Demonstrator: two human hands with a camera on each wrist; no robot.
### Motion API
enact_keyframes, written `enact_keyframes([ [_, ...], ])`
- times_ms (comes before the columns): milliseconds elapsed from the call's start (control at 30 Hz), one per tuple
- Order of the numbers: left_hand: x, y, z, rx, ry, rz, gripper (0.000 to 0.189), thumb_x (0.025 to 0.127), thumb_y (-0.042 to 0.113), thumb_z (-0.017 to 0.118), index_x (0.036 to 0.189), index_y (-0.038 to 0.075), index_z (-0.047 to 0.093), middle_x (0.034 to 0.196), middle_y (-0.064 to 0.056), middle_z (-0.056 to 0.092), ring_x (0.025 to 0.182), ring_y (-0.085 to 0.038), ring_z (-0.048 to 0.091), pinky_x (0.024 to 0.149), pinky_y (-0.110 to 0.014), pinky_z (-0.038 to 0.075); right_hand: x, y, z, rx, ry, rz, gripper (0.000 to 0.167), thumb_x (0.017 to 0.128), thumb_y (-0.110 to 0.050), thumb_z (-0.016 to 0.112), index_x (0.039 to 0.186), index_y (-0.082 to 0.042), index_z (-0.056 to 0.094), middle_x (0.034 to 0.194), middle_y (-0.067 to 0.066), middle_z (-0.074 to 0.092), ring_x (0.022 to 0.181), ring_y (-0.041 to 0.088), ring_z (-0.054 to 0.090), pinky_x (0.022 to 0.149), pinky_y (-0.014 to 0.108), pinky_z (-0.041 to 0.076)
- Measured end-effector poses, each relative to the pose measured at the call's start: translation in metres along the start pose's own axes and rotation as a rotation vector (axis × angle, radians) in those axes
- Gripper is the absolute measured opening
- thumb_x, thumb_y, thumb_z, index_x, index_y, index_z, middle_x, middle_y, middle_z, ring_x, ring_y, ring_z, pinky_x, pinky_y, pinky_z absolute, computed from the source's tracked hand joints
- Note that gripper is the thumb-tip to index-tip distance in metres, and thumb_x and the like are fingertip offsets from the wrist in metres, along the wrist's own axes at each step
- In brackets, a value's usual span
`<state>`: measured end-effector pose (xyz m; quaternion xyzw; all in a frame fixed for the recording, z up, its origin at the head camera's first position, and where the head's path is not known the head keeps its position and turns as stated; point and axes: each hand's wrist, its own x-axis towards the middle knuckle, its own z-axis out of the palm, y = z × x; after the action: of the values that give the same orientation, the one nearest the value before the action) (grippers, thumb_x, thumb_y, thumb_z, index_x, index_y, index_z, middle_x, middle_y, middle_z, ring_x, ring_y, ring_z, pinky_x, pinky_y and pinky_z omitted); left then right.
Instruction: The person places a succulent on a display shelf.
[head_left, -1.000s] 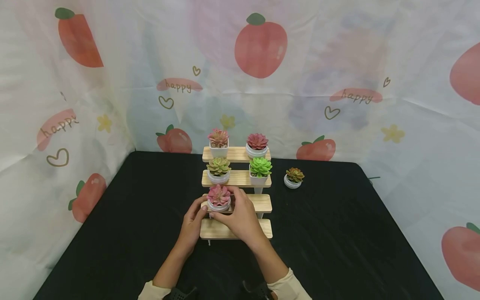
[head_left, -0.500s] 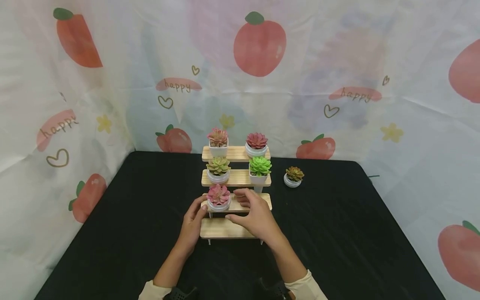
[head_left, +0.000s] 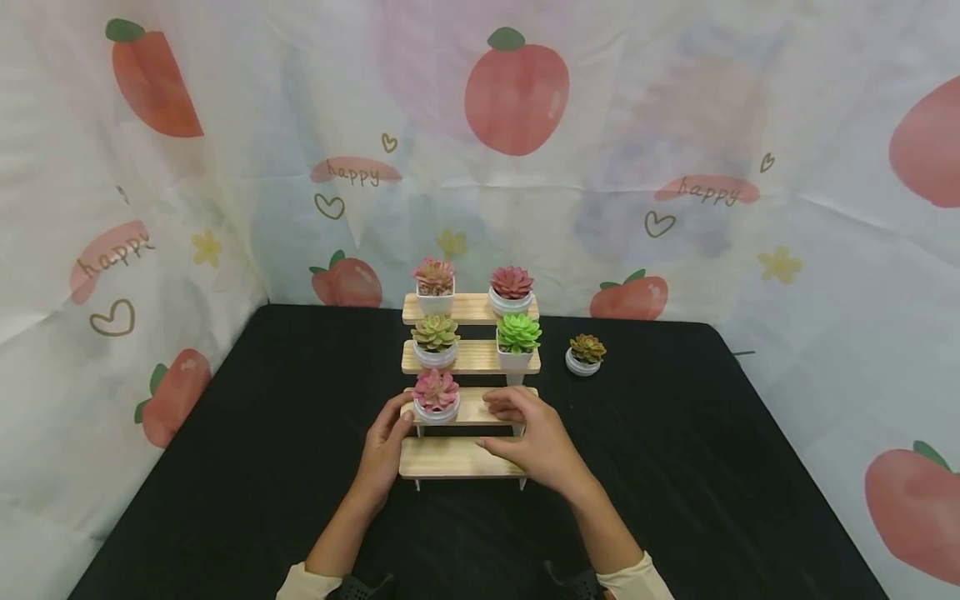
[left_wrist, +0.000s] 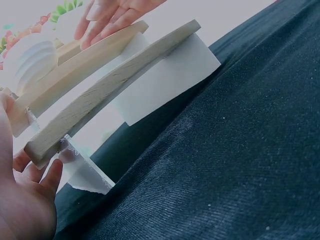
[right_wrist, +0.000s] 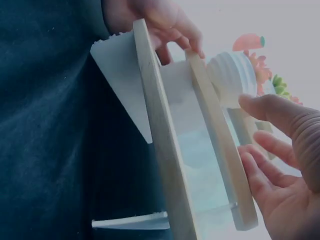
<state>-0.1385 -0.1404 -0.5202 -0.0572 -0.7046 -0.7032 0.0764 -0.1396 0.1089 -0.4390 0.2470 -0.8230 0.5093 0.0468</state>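
Note:
A pink succulent (head_left: 435, 388) in a round white pot stands at the left of the third tier down on a stepped wooden plant stand (head_left: 461, 458). My left hand (head_left: 384, 446) holds the left end of that tier, thumb in front and fingers behind, beside the pot. In the left wrist view, its fingers (left_wrist: 50, 177) also come up to the end of the lowest board. My right hand (head_left: 536, 433) is at the right part of the same tier, fingers spread from the thumb and nothing between them. Its fingertips (right_wrist: 245, 152) are right at the board's edge in the right wrist view.
Higher tiers bear a peach succulent (head_left: 434, 279), a dark pink one (head_left: 512, 287), a yellow-green one (head_left: 435, 337) and a bright green one (head_left: 517, 337). A brown-orange succulent (head_left: 585, 353) stands on the black tablecloth (head_left: 675, 467) to the right. A patterned curtain (head_left: 577, 217) hangs behind.
My right hand has let go of the pink succulent's pot and moved right along the tier. The left hand stays at the tier's left end, and the pot has stayed in place.

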Motion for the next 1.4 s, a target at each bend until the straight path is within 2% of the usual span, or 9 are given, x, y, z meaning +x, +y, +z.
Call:
enact_keyframes([
  [400, 0.0, -0.001, 0.0, 0.0, -0.004, -0.001, 0.033, 0.112, 0.017, 0.048, 0.142, 0.012, 0.058, 0.15, -0.006, 0.051, 0.135, -0.02, 0.045, 0.107, -0.034, 0.038, -0.01, 0.01, -0.012, -0.069, 0.151, -0.068, 0.043, 0.078, 0.001, 0.09, 0.115, -0.002, 0.071, 0.111, 0.004, 0.067, 0.098, 0.021, 0.069, 0.084, 0.035, 0.057],
  [667, 0.001, -0.001, 0.0, 0.005, -0.006, 0.008, 0.033, 0.112, 0.018, 0.047, 0.142, 0.011, 0.057, 0.15, -0.007, 0.051, 0.135, -0.02, 0.045, 0.107, -0.035, 0.037, -0.014, 0.02, -0.023, -0.109, 0.202, -0.067, 0.039, 0.081, -0.002, 0.088, 0.116, -0.004, 0.072, 0.111, 0.004, 0.067, 0.098, 0.02, 0.068, 0.085, 0.037, 0.057],
  [867, 0.001, -0.002, 0.0, -0.003, -0.007, 0.01, 0.033, 0.112, 0.018, 0.047, 0.142, 0.011, 0.057, 0.149, -0.007, 0.052, 0.134, -0.021, 0.045, 0.107, -0.035, 0.038, -0.018, 0.03, -0.033, -0.167, 0.288, -0.012, 0.029, 0.087, -0.002, 0.082, 0.114, -0.003, 0.071, 0.11, 0.006, 0.067, 0.097, 0.022, 0.068, 0.085, 0.038, 0.056],
  [1067, 0.0, -0.001, 0.0, -0.005, -0.009, 0.009, 0.032, 0.112, 0.018, 0.048, 0.142, 0.012, 0.058, 0.148, -0.006, 0.052, 0.134, -0.02, 0.046, 0.107, -0.034, 0.038, -0.02, 0.045, -0.047, -0.214, 0.323, 0.046, 0.03, 0.089, -0.002, 0.08, 0.117, -0.001, 0.068, 0.113, 0.008, 0.068, 0.098, 0.023, 0.067, 0.084, 0.041, 0.056],
  [1233, 0.0, -0.002, -0.001, 0.004, -0.005, 0.008, 0.032, 0.112, 0.018, 0.048, 0.142, 0.012, 0.058, 0.148, -0.006, 0.052, 0.132, -0.02, 0.046, 0.107, -0.037, 0.038, -0.019, 0.06, -0.065, -0.273, 0.364, 0.143, 0.034, 0.09, -0.006, 0.08, 0.12, 0.0, 0.066, 0.116, 0.014, 0.067, 0.102, 0.03, 0.067, 0.088, 0.047, 0.054],
  [1400, 0.0, -0.003, -0.001, 0.004, -0.001, 0.012, 0.032, 0.112, 0.017, 0.048, 0.141, 0.012, 0.058, 0.147, -0.006, 0.053, 0.132, -0.02, 0.047, 0.106, -0.034, 0.038, -0.016, 0.071, -0.081, -0.297, 0.394, 0.284, 0.039, 0.093, -0.01, 0.078, 0.125, 0.004, 0.061, 0.122, 0.02, 0.064, 0.109, 0.037, 0.063, 0.094, 0.051, 0.05],
])
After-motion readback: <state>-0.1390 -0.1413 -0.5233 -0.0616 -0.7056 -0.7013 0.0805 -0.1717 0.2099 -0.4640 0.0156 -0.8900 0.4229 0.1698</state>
